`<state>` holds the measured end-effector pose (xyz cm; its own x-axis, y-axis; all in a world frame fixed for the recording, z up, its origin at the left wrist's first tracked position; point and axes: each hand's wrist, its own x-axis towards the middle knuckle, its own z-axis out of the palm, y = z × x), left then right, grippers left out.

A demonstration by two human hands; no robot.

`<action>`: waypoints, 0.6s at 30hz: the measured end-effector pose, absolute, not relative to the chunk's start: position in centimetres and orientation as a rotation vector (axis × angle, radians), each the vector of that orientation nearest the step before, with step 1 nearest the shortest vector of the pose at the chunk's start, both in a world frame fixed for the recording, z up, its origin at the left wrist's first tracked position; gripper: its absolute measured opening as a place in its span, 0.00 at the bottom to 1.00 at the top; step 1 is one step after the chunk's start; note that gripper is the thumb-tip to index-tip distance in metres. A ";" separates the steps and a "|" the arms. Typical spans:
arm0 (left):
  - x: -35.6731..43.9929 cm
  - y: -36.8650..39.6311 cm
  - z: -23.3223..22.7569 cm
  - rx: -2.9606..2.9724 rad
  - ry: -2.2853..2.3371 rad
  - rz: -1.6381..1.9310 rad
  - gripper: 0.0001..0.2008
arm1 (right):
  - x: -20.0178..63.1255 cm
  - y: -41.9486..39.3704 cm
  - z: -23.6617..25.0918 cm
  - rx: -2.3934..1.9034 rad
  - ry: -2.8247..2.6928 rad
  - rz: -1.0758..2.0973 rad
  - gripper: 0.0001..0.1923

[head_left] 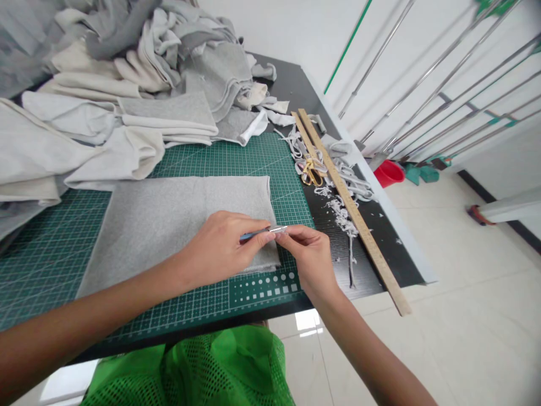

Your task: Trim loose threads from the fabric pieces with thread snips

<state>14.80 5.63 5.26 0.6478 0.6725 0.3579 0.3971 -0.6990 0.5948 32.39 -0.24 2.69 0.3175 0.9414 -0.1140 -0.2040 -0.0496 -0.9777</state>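
Observation:
My left hand (230, 239) grips a slim craft knife (253, 232) with a blue handle and a silver blade end pointing right. My right hand (311, 251) is closed, its thumb and forefinger pinched at the blade end, touching the tips of the left fingers. Both hands are above the right edge of a folded grey fabric piece (169, 214). The fabric lies flat on a green cutting mat (270, 163) marked with a white grid.
A large heap of grey and cream fabric (160, 73) covers the back left. Two wooden rulers (350, 208), gold-handled scissors (311, 172) and pale fabric scraps (344, 217) lie on the black table's right side. Poles (376, 70) lean on the wall near a red bucket (389, 173).

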 end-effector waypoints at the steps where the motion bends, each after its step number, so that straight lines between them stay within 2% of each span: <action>1: 15.2 5.9 5.6 2.418 0.829 0.753 0.12 | 32.2 -0.3 2.6 -1.252 -0.719 1.071 0.07; 6: 17.2 7.5 7.1 2.526 0.832 0.647 0.11 | 31.5 0.1 2.1 -1.213 -0.525 0.933 0.06; 18: 21.1 8.9 7.9 2.741 0.872 0.553 0.12 | 31.1 0.6 1.2 -1.187 -0.332 0.835 0.13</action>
<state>21.06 8.88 7.93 0.7543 0.5905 0.2868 0.5108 -0.8024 0.3086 31.06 0.61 1.19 0.6656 0.7222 -0.1881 -0.3952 0.1274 -0.9097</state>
